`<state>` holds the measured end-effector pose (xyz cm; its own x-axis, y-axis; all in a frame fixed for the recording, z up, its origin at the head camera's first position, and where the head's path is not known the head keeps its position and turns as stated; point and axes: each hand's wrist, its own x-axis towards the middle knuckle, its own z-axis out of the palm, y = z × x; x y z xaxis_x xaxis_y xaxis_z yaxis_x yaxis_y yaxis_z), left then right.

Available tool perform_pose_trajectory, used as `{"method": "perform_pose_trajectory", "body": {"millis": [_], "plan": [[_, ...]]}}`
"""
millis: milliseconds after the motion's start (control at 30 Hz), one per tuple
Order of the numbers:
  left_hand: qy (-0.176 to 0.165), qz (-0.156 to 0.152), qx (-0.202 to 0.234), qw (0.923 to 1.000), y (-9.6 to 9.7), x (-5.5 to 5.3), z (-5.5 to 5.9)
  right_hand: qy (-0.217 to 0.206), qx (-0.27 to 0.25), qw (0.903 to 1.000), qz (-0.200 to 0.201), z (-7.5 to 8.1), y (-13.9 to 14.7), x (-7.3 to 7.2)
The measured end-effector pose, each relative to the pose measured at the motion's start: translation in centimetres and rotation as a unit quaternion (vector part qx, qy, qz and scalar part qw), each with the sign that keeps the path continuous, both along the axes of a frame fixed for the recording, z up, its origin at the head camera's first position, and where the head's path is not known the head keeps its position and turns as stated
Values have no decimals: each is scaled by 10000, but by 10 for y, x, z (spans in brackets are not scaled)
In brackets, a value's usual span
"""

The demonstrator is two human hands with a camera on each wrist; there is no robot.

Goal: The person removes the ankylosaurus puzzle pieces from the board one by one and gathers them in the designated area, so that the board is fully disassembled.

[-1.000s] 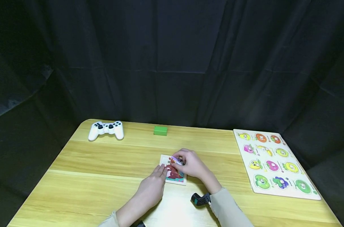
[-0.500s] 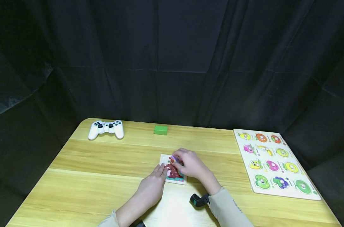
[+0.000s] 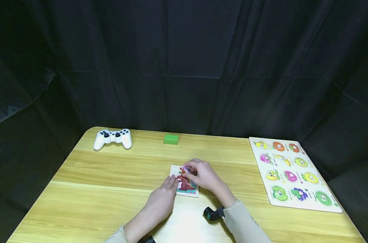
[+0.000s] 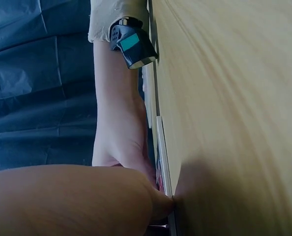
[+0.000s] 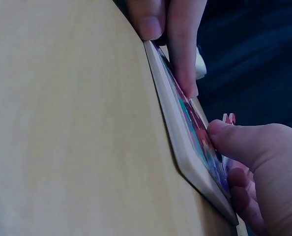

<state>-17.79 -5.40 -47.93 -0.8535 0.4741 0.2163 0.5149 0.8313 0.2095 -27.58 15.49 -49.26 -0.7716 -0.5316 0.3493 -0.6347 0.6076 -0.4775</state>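
Observation:
A small jigsaw puzzle board (image 3: 187, 194) with a pale rim and a dark red picture lies flat on the wooden table (image 3: 111, 175). My left hand (image 3: 162, 199) has its fingers straight on the board's left side. In the right wrist view, its thumb (image 5: 151, 27) touches the near edge while a finger (image 5: 184, 54) presses on the picture. Thumb and fingers of my right hand (image 3: 203, 173) pinch a puzzle piece (image 3: 185, 168) with red and purple on it, at the board's upper part. That hand covers the board's upper right; the piece is mostly hidden.
A white game controller (image 3: 113, 138) lies at the back left. The green block (image 3: 171, 139) sits near the back edge. On the right is a large fruit puzzle board (image 3: 290, 175). A black curtain (image 3: 184, 67) hangs behind the table.
My right fingers and the pinched piece have shifted slightly over the board's upper part. The left hand stays in place on the board.

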Motion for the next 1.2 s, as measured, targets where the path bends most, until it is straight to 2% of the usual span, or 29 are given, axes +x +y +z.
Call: {"method": "perform_pose_trajectory", "body": {"millis": [133,233,367,467,600,800,900,1033,1200], "plan": [[20,-8,45,10000,0,0,0,198,180,9995,152,1,-1,0],[37,-19,55,10000,-1,0,0,162,257,9990,322,2,0,-1],[49,-26,40,10000,0,0,-1,-50,31,9999,154,-2,2,-3],[31,-25,15,10000,0,0,-1,56,-8,10000,70,-4,1,-3],[-9,-25,-5,10000,-1,-1,-1,257,85,9993,246,-2,0,-2],[326,-103,-276,9990,1,0,1,-141,-63,9998,95,1,-1,-5],[473,-422,-370,9973,8,3,6,-384,-66,9992,95,6,-1,-8],[396,-845,-426,9947,23,4,11,-692,-16,9975,115,11,-1,-12],[453,-769,-609,9941,39,3,7,-848,108,9963,125,15,-3,-14]]}}
